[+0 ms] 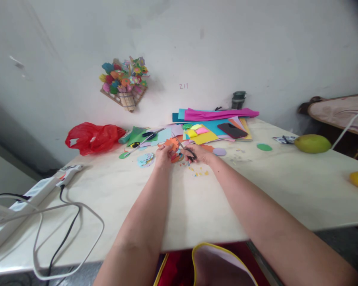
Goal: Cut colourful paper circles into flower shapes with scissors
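An orange paper piece with a scalloped edge is pinched in my left hand. My right hand has its fingers in the handles of black-handled scissors, whose blades point up and left, close to the orange paper. Under and between the hands lie some orange and dark paper pieces, partly hidden. Small yellow and blue scraps are scattered just in front. A stack of light blue scalloped paper pieces rests left of my left hand. Beside my right hand is a lilac paper circle.
Behind are coloured sheets, a phone, a second pair of scissors and a red plastic bag. A green circle and a mango lie right. Cables and a power strip occupy the left.
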Demonstrator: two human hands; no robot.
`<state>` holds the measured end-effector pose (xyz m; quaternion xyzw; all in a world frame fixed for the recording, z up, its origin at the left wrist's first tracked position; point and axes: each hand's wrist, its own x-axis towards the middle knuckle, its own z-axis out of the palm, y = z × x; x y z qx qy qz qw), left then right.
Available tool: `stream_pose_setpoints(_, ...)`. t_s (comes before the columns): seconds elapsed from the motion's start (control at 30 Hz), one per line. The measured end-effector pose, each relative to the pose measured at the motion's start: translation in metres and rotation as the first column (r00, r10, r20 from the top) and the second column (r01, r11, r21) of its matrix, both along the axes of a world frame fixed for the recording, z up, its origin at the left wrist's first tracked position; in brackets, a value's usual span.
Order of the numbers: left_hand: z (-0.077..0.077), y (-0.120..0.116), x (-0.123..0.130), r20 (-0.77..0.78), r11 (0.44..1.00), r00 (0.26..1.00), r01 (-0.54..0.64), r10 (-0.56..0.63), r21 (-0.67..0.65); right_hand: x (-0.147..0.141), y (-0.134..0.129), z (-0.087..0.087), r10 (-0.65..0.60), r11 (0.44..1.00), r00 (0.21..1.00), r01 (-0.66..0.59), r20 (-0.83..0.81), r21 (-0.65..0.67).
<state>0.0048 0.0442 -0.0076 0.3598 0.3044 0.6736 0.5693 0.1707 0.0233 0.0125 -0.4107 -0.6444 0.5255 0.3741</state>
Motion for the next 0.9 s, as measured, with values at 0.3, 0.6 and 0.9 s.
stream_pose_setpoints(0.3,0.0028,-0.0015,0.0031,0.006,0.999,1.0,-0.031,0.031,-0.018,-0.0001,0.0026,-0.0034,-0.02,1.0,1.0,0.02,0.02,0.006)
stream_pose_setpoints(0.6,0.0013,-0.0007,0.0016,0.032,1.0,0.999,-0.011,0.011,-0.027,0.0003,0.0021,-0.0031,-0.008,1.0,1.0,0.007,0.008,0.007)
stream_pose_setpoints(0.9,-0.0019,0.0023,-0.0007,0.003,1.0,1.0,-0.008,0.008,-0.009,-0.0006,0.0021,-0.0032,-0.005,1.0,1.0,0.005,-0.016,-0.012)
